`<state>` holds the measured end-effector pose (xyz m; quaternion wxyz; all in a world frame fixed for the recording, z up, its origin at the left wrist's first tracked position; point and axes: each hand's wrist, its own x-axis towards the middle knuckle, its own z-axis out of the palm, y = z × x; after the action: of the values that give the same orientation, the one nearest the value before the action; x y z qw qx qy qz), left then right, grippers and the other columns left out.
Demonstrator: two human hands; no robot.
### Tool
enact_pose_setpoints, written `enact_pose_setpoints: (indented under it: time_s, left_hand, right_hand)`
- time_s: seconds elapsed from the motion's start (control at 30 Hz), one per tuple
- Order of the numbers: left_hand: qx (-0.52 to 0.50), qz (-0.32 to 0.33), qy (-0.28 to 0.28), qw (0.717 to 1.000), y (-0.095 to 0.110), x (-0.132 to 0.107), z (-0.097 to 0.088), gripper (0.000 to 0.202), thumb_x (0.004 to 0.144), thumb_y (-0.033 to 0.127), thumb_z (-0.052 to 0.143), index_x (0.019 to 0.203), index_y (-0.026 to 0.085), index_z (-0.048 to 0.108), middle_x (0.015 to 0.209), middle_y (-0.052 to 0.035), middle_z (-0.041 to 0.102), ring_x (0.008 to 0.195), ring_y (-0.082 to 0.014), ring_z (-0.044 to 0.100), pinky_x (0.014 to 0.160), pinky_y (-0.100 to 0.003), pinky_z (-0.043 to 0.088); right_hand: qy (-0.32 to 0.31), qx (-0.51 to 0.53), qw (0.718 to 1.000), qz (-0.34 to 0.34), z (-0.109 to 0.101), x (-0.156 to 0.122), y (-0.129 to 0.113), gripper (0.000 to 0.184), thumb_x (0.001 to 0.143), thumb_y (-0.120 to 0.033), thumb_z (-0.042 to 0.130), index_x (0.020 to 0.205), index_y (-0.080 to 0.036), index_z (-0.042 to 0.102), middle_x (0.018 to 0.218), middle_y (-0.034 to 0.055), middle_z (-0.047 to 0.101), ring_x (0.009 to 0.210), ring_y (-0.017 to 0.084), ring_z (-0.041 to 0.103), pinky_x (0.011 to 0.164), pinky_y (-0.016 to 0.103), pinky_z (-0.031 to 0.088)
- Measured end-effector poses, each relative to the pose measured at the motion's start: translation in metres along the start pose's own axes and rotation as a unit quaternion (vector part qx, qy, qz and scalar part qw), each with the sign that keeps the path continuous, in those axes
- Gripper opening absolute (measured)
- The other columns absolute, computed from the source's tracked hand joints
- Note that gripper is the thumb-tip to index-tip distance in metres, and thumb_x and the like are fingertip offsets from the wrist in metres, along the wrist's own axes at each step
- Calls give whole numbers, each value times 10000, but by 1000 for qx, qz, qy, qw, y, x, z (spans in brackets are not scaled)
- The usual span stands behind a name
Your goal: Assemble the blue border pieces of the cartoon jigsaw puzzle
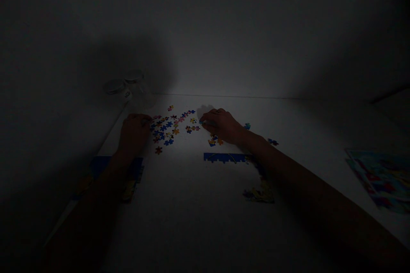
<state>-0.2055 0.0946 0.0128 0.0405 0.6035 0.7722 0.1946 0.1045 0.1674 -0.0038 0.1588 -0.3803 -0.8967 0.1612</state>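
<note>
A loose pile of puzzle pieces (164, 128), mostly blue with some pink and yellow ones, lies on the white table. At the pile's left edge is my left hand (135, 130), its fingers curled together; what they hold, if anything, is hidden in the dark. My right hand (221, 124) is to the right of the pile, with thumb and fingers pinched at a small bluish puzzle piece (201, 122). Several orange and blue pieces (212, 140) lie just below that hand. Nearer to me is a partly joined puzzle border (224, 158), with a blue top strip and a right side partly under my forearm.
Two clear lidded jars (137, 87) stand at the back left. A printed picture (112, 163) lies under my left forearm, and a colourful sheet (384, 177) is at the far right. Stray pieces (273, 141) lie beyond my right forearm. A wall borders the table's back. The light is very dim.
</note>
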Motion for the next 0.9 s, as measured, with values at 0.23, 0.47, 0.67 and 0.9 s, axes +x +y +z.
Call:
enact_pose_setpoints:
  time_s: [0.23,0.47,0.67,0.9]
  left_hand:
    - [-4,2,-2,1000,1,0,-1,347,890,229,477,1079,165,761,1179,-155,694,1178,-330,627,1100,-489,473]
    - [-6,3,-2,1000,0,0,-1,356,885,234,469,1084,160,756,1187,-150,686,1168,-313,634,1108,-457,473]
    - [0,11,-6,1000,0,1,-1,348,886,230,470,1059,149,761,1156,-154,699,1175,-315,626,1120,-464,459]
    - [5,11,-7,1000,1,0,-2,351,893,237,466,1073,147,753,1165,-164,685,1173,-325,623,1108,-472,466]
  right_hand:
    - [2,-9,1000,16,-1,0,-4,265,971,-289,565,1187,-202,692,1193,132,714,1111,313,610,932,463,480]
    - [5,-4,1000,20,1,0,-3,214,960,-306,572,1118,-225,691,1161,104,709,1086,295,607,914,449,476]
    - [0,-4,1000,20,0,1,-3,182,949,-296,573,1073,-213,678,1093,112,701,1066,298,600,887,444,466]
    - [5,1,1000,18,-1,0,-4,149,953,-298,560,1023,-215,663,1086,107,698,1052,291,602,866,427,469]
